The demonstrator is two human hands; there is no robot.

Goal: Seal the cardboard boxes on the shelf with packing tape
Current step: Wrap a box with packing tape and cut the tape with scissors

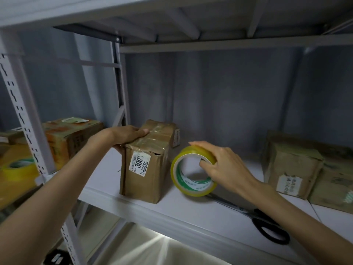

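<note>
On the grey shelf (pixel 191 213), left hand (pixel 124 135) grips the box (pixel 147 163); right hand (pixel 221 165) fingers clasp the tape roll (pixel 191 175).

A brown cardboard box (pixel 147 165) carries a white label printed in black, the round plastic tape roll (pixel 193 172) is translucent yellow with a green-and-white core, and the steel scissors (pixel 267 224) have black handles.

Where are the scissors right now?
The scissors lie flat on the shelf near its front edge, right of the tape roll, partly under the right hand's forearm.
</note>
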